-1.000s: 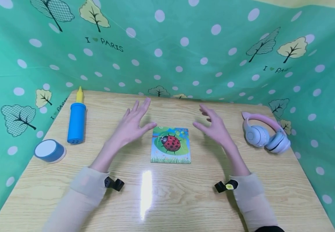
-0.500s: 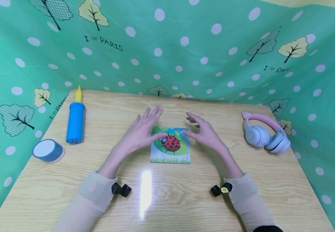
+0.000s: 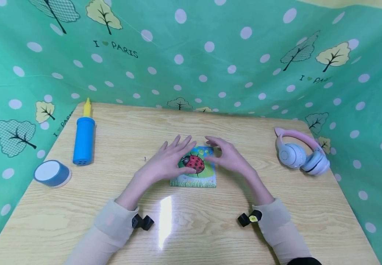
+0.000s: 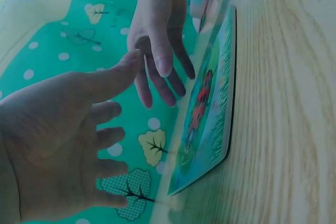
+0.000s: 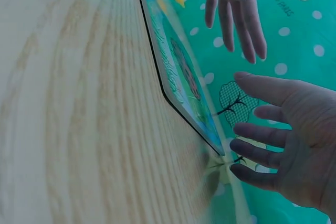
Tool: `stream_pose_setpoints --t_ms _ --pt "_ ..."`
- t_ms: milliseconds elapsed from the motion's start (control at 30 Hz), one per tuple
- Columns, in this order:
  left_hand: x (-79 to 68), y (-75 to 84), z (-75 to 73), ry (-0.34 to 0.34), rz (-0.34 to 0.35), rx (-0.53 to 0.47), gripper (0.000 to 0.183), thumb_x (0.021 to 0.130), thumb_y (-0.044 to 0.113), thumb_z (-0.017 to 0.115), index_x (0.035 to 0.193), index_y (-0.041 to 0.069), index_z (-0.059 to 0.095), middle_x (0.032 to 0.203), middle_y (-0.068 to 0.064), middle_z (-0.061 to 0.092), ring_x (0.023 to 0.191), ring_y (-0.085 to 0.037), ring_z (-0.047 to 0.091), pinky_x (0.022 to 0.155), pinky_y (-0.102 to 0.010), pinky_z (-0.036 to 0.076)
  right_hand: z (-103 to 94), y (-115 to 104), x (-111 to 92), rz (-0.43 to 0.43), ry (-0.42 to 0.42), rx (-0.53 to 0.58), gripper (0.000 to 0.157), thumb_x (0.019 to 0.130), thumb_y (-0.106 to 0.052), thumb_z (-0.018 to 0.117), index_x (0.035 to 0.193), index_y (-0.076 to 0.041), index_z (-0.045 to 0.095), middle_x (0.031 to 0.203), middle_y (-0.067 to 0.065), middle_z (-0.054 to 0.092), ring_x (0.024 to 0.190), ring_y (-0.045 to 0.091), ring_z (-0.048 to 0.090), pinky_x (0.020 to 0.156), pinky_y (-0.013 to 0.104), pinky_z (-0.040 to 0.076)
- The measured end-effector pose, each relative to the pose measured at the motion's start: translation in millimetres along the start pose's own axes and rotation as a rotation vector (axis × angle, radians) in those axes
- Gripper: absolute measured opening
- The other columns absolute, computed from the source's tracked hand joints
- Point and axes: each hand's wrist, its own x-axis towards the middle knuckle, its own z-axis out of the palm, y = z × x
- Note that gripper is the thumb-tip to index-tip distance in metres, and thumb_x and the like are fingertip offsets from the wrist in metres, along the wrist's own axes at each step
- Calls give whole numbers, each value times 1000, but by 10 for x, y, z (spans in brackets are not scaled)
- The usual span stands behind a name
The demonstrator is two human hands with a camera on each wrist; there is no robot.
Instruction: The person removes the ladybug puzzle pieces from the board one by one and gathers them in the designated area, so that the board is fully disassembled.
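Observation:
A thin square board (image 3: 197, 180) with a ladybug picture lies flat on the wooden table, in the middle of the head view. My left hand (image 3: 165, 162) hovers over its left side, fingers spread and relaxed, hiding that part of the picture. Over the upper right corner is my right hand (image 3: 228, 156), its fingers gently bent and thumb apart. Both palms face each other with nothing between them. The left wrist view shows the left hand (image 4: 58, 145) raised off the board (image 4: 210, 108); in the right wrist view the right hand (image 5: 299, 135) is likewise above the tabletop.
On the left stand a blue hand pump (image 3: 84, 141) with a yellow nozzle, lying down, and a short blue cylinder (image 3: 58, 178) with a white top. Cat-ear headphones (image 3: 301, 152) lie at the right. A green dotted cloth (image 3: 191, 48) hangs behind and along the sides.
Both hands have moved inward and toward the person, closing the gap between them and coming over the ladybug board. The board stays in place.

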Motion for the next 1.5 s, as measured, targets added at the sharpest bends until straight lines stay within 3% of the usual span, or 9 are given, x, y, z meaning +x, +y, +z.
stream_pose_setpoints --t_ms 500,933,1200,1500 --pt "12 -41 160 -110 21 -2 99 86 59 75 165 26 24 175 -3 11 161 -41 6 127 -69 10 77 1 9 9 -33 -50 79 85 -27 86 153 -12 48 137 11 67 130 29 61 115 52 47" --pt "49 -64 214 -175 48 1 97 87 53 77 165 24 26 175 -8 13 161 -43 5 129 -66 10 82 8 16 3 -36 -76 79 83 -25 88 151 -10 51 134 11 70 126 29 63 111 52 49" --pt "72 -84 253 -172 67 3 96 87 49 79 164 21 29 174 -10 14 161 -43 5 128 -68 10 79 33 21 5 -27 -92 78 83 -25 88 150 -9 52 133 11 70 124 29 64 111 51 49" --pt "104 -83 279 -180 56 10 94 87 50 78 162 18 32 174 -10 12 162 -41 3 130 -62 9 69 49 18 -6 -20 -117 77 83 -24 88 149 -8 53 133 10 71 125 29 63 112 51 48"
